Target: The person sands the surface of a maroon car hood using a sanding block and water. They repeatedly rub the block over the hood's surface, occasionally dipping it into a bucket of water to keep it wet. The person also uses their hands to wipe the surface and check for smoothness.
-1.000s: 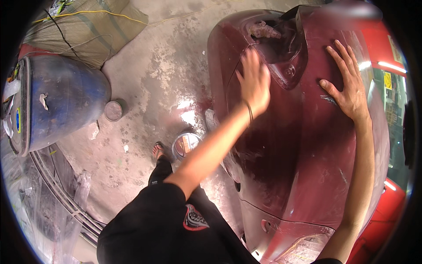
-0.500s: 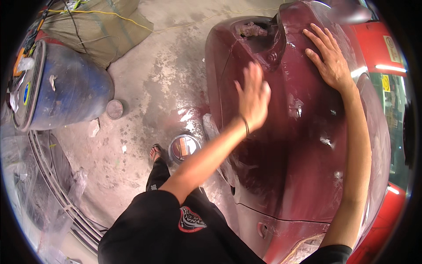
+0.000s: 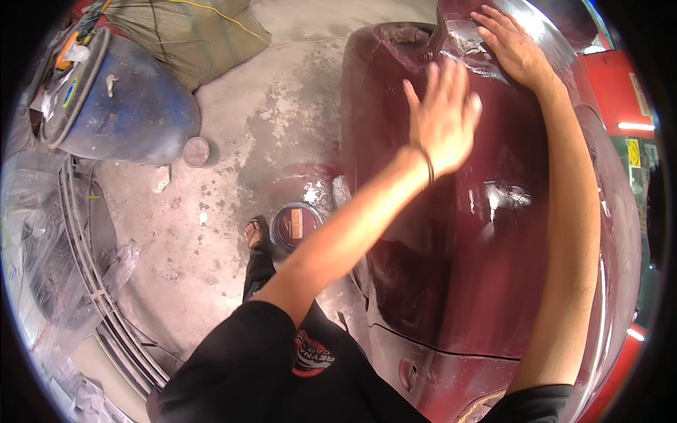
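Glossy dark red car bodywork [image 3: 504, 271] fills the right half of the head view, with wet-looking bright reflections and whitish smears. My left hand [image 3: 443, 120] is over the panel's left part, fingers stretched and slightly blurred; whether its palm touches cannot be made out. Farther up and to the right, my right hand [image 3: 518, 53] lies on the bodywork with fingers spread, beside a pale, shiny wet patch [image 3: 467, 42]. Neither hand shows anything held. A recess with a lumpy reddish part in it [image 3: 409, 34] is beyond my left hand.
By my foot stands a round bucket [image 3: 281, 243] with a tan rectangular block [image 3: 296, 224] in it. A blue drum [image 3: 137, 106], a small round tin [image 3: 196, 151], plastic sheeting [image 3: 35, 247] and long curved strips [image 3: 92, 275] are at left. A red vehicle [image 3: 612, 88] stands at right.
My left hand has moved up and to the right across the panel. My right hand sits farther up the bodywork. The view has shifted; both hands stay open.
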